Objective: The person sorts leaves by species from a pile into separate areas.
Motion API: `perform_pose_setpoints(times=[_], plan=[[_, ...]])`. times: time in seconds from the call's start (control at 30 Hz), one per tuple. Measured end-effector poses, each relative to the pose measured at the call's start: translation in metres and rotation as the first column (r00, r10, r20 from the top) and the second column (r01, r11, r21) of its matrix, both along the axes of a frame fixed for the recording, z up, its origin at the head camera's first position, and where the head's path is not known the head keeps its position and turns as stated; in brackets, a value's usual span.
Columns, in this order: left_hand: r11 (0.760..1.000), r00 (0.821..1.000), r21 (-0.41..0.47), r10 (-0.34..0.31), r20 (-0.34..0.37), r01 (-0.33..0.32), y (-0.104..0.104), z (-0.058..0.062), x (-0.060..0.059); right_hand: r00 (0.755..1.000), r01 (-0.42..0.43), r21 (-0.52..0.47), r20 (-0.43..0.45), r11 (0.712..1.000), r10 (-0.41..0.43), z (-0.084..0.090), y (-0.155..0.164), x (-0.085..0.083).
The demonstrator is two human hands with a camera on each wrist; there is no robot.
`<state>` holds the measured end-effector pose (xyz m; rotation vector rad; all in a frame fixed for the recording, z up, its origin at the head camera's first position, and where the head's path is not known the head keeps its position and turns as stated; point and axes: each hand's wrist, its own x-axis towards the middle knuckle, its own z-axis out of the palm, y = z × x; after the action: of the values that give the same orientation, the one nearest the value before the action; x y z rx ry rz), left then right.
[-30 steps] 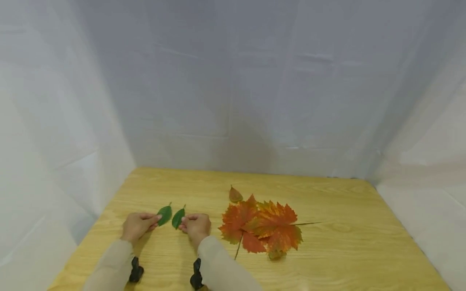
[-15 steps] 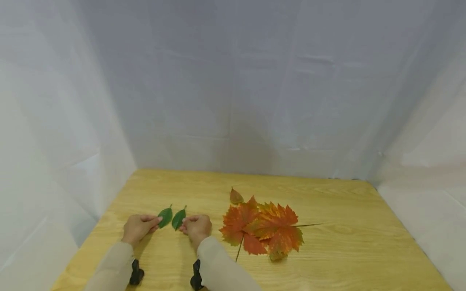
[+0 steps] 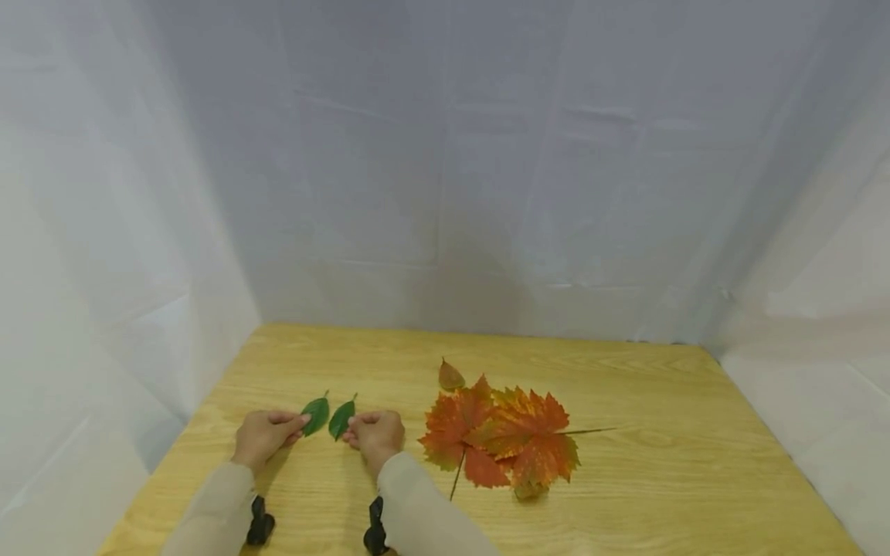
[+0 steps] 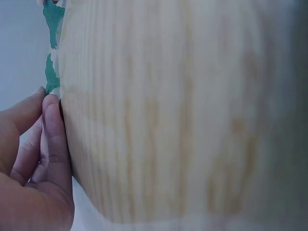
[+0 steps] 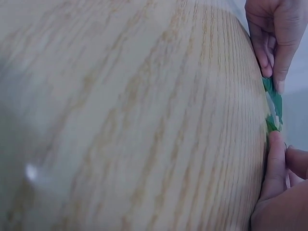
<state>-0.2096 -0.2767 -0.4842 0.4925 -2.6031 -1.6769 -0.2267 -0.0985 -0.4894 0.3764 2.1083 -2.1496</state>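
My left hand [image 3: 263,436] pinches a green leaf [image 3: 317,415] by its left edge between thumb and fingers. A second green leaf [image 3: 341,420] is pinched at its right edge by my right hand [image 3: 378,436]. The two leaves lie side by side with a narrow gap, short stems pointing away from me. In the left wrist view, thumb and fingertips meet on the near green leaf [image 4: 51,74]. Both hands show in the right wrist view, facing each other across the leaves, my left hand [image 5: 276,33] at the top.
Large orange-red leaves [image 3: 528,432] with dark stems lie overlapping on the wooden table [image 3: 667,479], right of my right hand. Behind them lies a small brownish leaf [image 3: 450,374]. Pale sheeting [image 3: 445,193] hangs behind the table and along both sides.
The hands and both green leaves hold nearly the same position. The whole head view has shifted very slightly; the orange leaves lie as before.
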Motion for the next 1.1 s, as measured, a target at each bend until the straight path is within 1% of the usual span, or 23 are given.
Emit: perform_pose_setpoints(times=[0.13, 0.27, 0.37, 0.47, 0.53, 0.63, 0.67, 0.73, 0.87, 0.9, 1.0, 1.1], plan=[[1.000, 1.000, 0.004, -0.003, -0.004, 0.003, -0.001, -0.001, -0.001, 1.000, -0.004, -0.007, -0.009, 1.000, 0.003, -0.001, 0.001, 0.001], [1.000, 1.000, -0.014, -0.011, -0.009, 0.011, -0.002, -0.001, -0.002, 0.998, -0.053, -0.020, -0.034, 0.998, 0.052, -0.003, 0.005, 0.002], [1.000, 1.000, -0.015, -0.013, -0.015, 0.013, -0.001, -0.003, -0.002, 0.991, -0.103, 0.031, -0.088, 0.994, 0.106, -0.002, 0.015, 0.002], [1.000, 1.000, -0.002, -0.019, -0.016, 0.019, 0.000, -0.005, -0.002, 0.977, -0.146, 0.075, -0.146, 0.986, 0.156, 0.006, 0.031, 0.001], [1.000, 1.000, 0.007, -0.026, -0.017, 0.026, 0.001, -0.006, -0.003, 0.967, -0.190, 0.058, -0.162, 0.980, 0.197, 0.013, 0.045, -0.001], [1.000, 1.000, -0.002, -0.014, -0.012, 0.014, 0.001, -0.006, -0.004, 0.951, -0.247, 0.018, -0.185, 0.969, 0.246, 0.025, 0.071, -0.007], [1.000, 1.000, -0.004, -0.009, -0.012, 0.009, 0.001, -0.006, -0.004, 0.944, -0.269, 0.018, -0.195, 0.963, 0.267, 0.028, 0.080, -0.009], [1.000, 1.000, -0.013, -0.005, -0.008, 0.005, 0.001, -0.005, -0.004, 0.929, -0.285, 0.045, -0.233, 0.958, 0.287, 0.034, 0.100, -0.015], [1.000, 1.000, -0.025, -0.010, -0.007, 0.010, 0.000, -0.004, -0.004, 0.901, -0.279, 0.135, -0.304, 0.951, 0.308, 0.045, 0.140, -0.024], [1.000, 1.000, -0.027, -0.012, -0.006, 0.012, 0.000, -0.004, -0.004, 0.898, -0.268, 0.156, -0.318, 0.951, 0.305, 0.047, 0.151, -0.025], [1.000, 1.000, -0.026, -0.011, -0.004, 0.010, -0.001, -0.004, -0.004, 0.890, -0.239, 0.202, -0.346, 0.950, 0.298, 0.051, 0.182, -0.029], [1.000, 1.000, -0.010, -0.005, 0.000, 0.005, -0.002, -0.005, -0.004, 0.893, -0.206, 0.225, -0.355, 0.952, 0.277, 0.050, 0.214, -0.033]])
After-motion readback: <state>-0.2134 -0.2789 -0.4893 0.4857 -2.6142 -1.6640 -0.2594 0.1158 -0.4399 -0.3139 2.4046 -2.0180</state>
